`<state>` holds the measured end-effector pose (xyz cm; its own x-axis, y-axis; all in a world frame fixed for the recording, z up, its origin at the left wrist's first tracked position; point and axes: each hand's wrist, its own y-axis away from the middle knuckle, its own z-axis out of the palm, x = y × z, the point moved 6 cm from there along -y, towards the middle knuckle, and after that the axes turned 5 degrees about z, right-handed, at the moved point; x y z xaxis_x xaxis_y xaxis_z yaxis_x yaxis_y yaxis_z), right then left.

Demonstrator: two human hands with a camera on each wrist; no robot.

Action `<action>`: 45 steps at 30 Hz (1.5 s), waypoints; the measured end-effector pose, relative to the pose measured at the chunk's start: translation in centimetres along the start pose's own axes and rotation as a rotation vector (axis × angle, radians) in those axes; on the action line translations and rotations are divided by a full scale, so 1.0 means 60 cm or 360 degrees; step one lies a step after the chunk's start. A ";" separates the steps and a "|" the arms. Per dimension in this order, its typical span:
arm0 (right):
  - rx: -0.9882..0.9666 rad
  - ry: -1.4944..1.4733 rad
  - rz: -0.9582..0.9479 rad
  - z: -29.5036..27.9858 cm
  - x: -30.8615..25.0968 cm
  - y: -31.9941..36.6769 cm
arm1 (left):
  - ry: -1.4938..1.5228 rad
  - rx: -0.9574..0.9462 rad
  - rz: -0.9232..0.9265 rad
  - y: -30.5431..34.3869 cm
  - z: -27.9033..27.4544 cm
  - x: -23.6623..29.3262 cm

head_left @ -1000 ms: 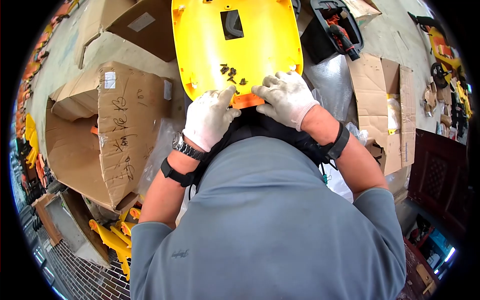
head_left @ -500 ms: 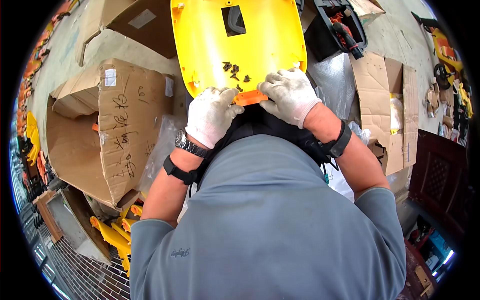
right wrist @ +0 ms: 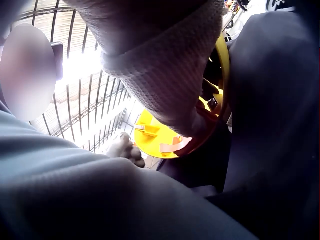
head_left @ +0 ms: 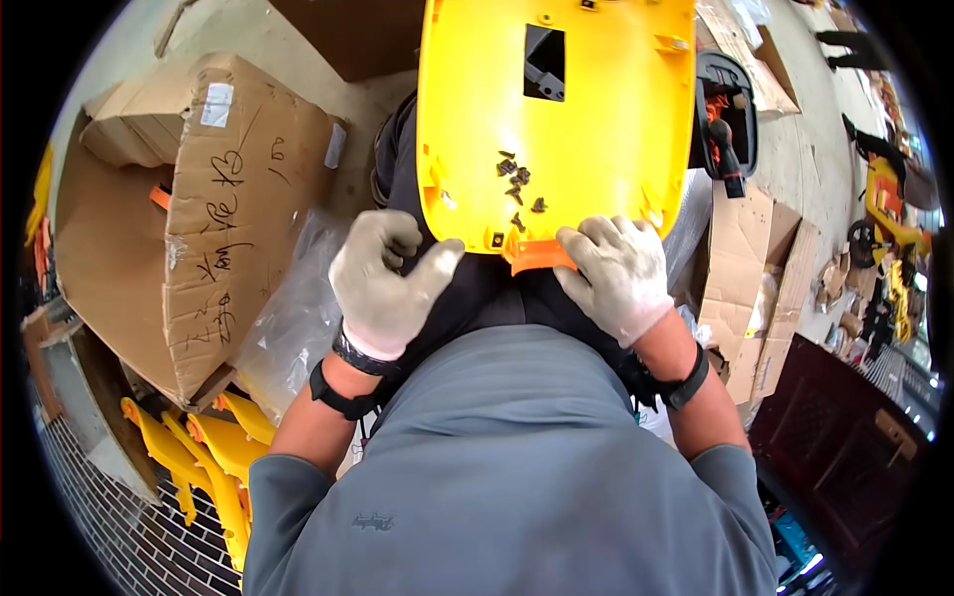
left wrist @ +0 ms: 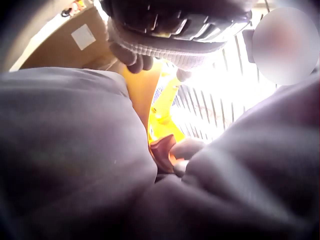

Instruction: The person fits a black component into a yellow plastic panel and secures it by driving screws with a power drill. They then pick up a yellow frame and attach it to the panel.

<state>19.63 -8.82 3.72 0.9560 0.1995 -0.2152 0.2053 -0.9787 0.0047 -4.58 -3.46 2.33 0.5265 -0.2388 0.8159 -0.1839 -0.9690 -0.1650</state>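
Observation:
A yellow plastic shell lies over the lap in the head view, with several dark screws loose on it. An orange piece sits at its near edge. The gloved right hand grips that edge at the orange piece; in the left wrist view its fingertips touch the orange piece. Off the shell, just left of its near corner, the gloved left hand holds nothing, its fingers loosely bent and thumb out. The right wrist view shows the shell partly hidden by the right hand.
An open cardboard box with clear plastic wrap beside it stands at left. Yellow parts lie lower left. At right are a black bin holding a tool and another carton.
The left hand has left the shell's near edge and moved a little away. The right hand keeps its place at the edge. In the head view the shell and screws now appear farther right and lower.

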 end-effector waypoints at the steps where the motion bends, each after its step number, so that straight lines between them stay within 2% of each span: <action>1: -0.0011 0.0002 0.0015 0.001 -0.002 -0.004 | 0.0190 -0.0033 -0.0184 -0.009 0.007 -0.016; 2: -0.0023 0.0007 0.0033 0.001 -0.003 -0.007 | 0.0383 -0.0066 -0.0366 -0.017 0.018 -0.031; 5: -0.0125 0.0009 0.0065 -0.002 -0.006 -0.021 | 0.0265 -0.0282 -0.0049 -0.057 0.038 -0.022; 8: -0.0241 0.0003 0.0108 -0.003 -0.009 -0.036 | 0.0314 -0.0379 -0.0219 -0.065 0.048 -0.024; 12: -0.0332 -0.0070 0.0122 0.003 -0.009 -0.047 | 0.0324 -0.0306 0.0043 -0.072 0.049 -0.024; 16: -0.0355 -0.0137 0.0104 0.008 -0.009 -0.051 | 0.0274 -0.0285 0.0108 -0.071 0.049 -0.022; 22: -0.0343 -0.0224 0.0120 0.004 -0.007 -0.053 | 0.0360 -0.0351 0.0051 -0.068 0.053 -0.030; 25: -0.0312 -0.0202 0.0105 0.007 -0.006 -0.048 | 0.0437 -0.0459 -0.0178 -0.064 0.054 -0.034; 28: -0.0288 -0.0191 0.0120 0.009 -0.005 -0.048 | 0.0358 -0.0306 0.0070 -0.067 0.052 -0.028; 35: -0.0316 -0.0260 0.0107 0.008 -0.005 -0.048 | 0.0383 -0.0316 0.0037 -0.066 0.054 -0.028; 38: -0.0206 -0.0181 0.0096 -0.004 -0.017 -0.057 | 0.0401 -0.0325 0.0048 -0.067 0.053 -0.030; 45: -0.0187 -0.0374 -0.0008 0.012 -0.017 -0.050 | 0.0412 -0.0359 0.0005 -0.066 0.053 -0.030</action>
<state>17.90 -6.10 3.23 0.8828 0.1744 -0.4362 0.2461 -0.9626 0.1132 -2.13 0.62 -0.24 0.3027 -0.1899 0.9340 -0.3794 -0.9230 -0.0647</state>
